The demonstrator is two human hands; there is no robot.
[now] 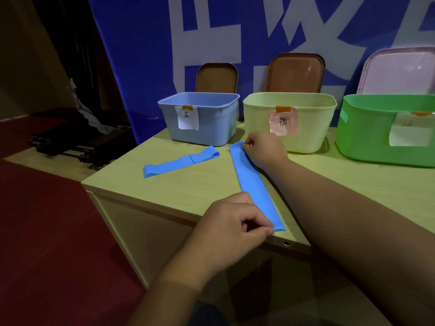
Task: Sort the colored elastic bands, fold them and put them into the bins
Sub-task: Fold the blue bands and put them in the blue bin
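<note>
Folding of a blue band (255,184) is in hand, its ends pinched on the table (188,191) by the left hand (233,227) and right hand (263,149); doubling end to end seems needed next.

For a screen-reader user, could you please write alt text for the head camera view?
A person holds a blue elastic band flat on a table, the left hand pinching its near end and the right hand its far end. A second blue band lies to the left; behind stand a blue bin, a pale yellow bin and a green bin, all labelled.
</note>
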